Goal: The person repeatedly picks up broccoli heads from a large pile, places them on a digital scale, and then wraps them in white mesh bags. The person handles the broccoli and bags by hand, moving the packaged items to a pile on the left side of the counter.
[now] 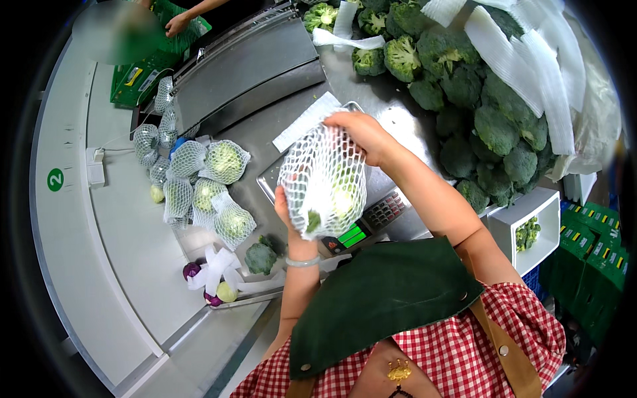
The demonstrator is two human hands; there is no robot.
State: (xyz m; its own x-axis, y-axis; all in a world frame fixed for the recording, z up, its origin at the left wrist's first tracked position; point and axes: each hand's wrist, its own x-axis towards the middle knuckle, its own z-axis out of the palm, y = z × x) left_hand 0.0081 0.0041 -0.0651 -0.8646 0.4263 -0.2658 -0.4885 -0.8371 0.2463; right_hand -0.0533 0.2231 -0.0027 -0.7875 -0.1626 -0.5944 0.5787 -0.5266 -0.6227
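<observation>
Between my hands is a white foam net (pixel 325 176) stretched around a pale vegetable with a bit of green showing; its kind I cannot make out. My right hand (pixel 363 136) grips the net's upper end, fingers bent over its edge. From the lower left, my left hand (pixel 285 215) wraps around the side, its fingers partly hidden behind the net. Under the bundle lies a metal weighing scale (pixel 265 180) with a green lit display (pixel 352 235) and a keypad (pixel 385 211). A flat white foam sleeve (pixel 306 122) rests just beyond the net.
Netted pale green vegetables (pixel 225 161) cluster at the left. Nearer me are a broccoli head (pixel 260 257), purple onions (pixel 192 270) and foam strips (pixel 217 268). Broccoli (pixel 494 126) is heaped at the right under more sleeves (pixel 547 79). Beyond a wrapping machine (pixel 252 63), another person's hand (pixel 176 25) shows.
</observation>
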